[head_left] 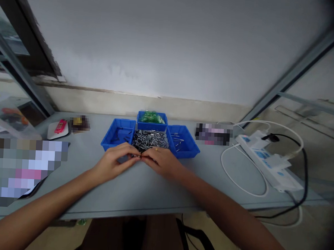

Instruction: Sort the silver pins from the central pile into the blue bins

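My left hand (116, 161) and my right hand (161, 162) meet fingertip to fingertip at the near edge of a pile of small metal pins (151, 139). Both hands are closed in a pinch. What sits between the fingertips is small, dark and too tiny to name. Left of the pile, a blue bin (114, 134) holds a few dark slim pieces. On the right, another blue bin (187, 143) has several silvery pins in it. Behind the pile stands a third blue bin (151, 125) with green plastic packets (153, 117).
A white power strip (271, 164) with plugs and looping cables (243, 190) lies at the right. At the left are a small white scale-like box (58, 130) with a pink item (61, 126) on it, and a clear plastic container (10, 120). A wall (160, 46) rises behind.
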Action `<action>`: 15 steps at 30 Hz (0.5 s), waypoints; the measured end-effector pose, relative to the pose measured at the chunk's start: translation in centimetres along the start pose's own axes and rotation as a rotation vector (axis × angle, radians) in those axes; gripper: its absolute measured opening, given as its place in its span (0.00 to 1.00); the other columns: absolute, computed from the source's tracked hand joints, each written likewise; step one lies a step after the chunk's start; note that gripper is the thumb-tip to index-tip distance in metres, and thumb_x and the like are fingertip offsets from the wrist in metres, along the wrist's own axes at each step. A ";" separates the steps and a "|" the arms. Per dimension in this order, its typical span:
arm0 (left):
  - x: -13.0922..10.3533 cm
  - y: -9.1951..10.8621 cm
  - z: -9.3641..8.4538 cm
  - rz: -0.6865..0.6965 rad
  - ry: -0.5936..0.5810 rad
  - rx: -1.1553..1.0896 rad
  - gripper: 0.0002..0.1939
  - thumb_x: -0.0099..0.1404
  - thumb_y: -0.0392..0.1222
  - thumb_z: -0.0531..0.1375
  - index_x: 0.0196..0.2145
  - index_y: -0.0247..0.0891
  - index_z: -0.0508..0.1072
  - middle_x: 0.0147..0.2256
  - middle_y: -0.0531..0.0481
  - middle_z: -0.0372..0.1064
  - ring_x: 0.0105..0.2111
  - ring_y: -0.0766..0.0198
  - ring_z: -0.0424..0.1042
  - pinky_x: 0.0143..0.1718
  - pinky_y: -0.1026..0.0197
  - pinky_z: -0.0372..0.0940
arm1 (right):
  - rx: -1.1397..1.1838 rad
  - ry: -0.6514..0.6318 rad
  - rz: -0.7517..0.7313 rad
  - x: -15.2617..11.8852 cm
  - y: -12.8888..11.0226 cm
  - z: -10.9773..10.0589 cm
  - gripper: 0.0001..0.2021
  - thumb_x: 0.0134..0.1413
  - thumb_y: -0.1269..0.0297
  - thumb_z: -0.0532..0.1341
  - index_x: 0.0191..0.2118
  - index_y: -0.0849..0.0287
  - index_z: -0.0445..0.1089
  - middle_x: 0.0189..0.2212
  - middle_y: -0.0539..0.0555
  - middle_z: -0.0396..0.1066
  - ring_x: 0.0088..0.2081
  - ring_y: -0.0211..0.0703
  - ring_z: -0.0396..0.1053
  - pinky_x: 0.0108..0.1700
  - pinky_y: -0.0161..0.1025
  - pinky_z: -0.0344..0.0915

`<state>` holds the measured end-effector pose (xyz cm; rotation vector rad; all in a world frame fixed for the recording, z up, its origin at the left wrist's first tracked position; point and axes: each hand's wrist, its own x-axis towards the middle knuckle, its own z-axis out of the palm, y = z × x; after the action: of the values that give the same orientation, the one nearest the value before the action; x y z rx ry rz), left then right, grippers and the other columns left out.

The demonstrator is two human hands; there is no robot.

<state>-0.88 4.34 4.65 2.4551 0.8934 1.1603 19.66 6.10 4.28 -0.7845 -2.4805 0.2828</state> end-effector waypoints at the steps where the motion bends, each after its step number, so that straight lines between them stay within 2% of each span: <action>1: -0.1 0.0 0.0 -0.029 -0.002 -0.010 0.05 0.64 0.38 0.57 0.37 0.35 0.71 0.33 0.47 0.72 0.33 0.66 0.70 0.35 0.63 0.67 | 0.003 0.000 -0.001 0.0 -0.1 -0.1 0.11 0.62 0.61 0.52 0.40 0.60 0.69 0.33 0.52 0.73 0.36 0.37 0.69 0.39 0.34 0.63; 4: -0.3 -0.1 0.0 -0.148 0.003 -0.036 0.06 0.64 0.39 0.55 0.36 0.35 0.69 0.36 0.47 0.73 0.34 0.66 0.71 0.34 0.64 0.68 | -0.001 0.019 0.012 0.1 -0.3 -0.6 0.11 0.62 0.60 0.52 0.40 0.60 0.69 0.31 0.53 0.73 0.35 0.38 0.69 0.38 0.35 0.62; 7: -0.3 -0.2 0.1 -0.233 -0.033 0.007 0.07 0.65 0.42 0.54 0.36 0.35 0.68 0.33 0.49 0.73 0.32 0.66 0.71 0.31 0.67 0.67 | 0.015 0.074 0.023 0.0 -0.4 -1.0 0.11 0.62 0.60 0.52 0.41 0.59 0.68 0.31 0.52 0.72 0.34 0.38 0.68 0.38 0.35 0.62; 10: -0.1 -0.4 0.2 -0.218 -0.050 0.065 0.09 0.64 0.44 0.55 0.35 0.36 0.70 0.29 0.51 0.71 0.30 0.67 0.70 0.31 0.67 0.66 | 0.048 0.134 0.028 -0.1 -0.4 -1.3 0.11 0.62 0.60 0.52 0.44 0.59 0.66 0.34 0.53 0.72 0.35 0.37 0.69 0.38 0.35 0.63; 15: 0.1 -0.7 0.3 -0.126 -0.043 0.086 0.09 0.65 0.43 0.56 0.35 0.36 0.73 0.32 0.50 0.73 0.32 0.67 0.71 0.35 0.65 0.67 | 0.026 0.124 -0.006 -0.1 -0.2 -1.1 0.11 0.62 0.62 0.52 0.46 0.60 0.66 0.35 0.54 0.72 0.37 0.38 0.69 0.40 0.35 0.63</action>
<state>-0.86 4.94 4.17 2.4403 1.0898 1.0427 20.22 5.91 5.23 -0.7604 -2.3577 0.2563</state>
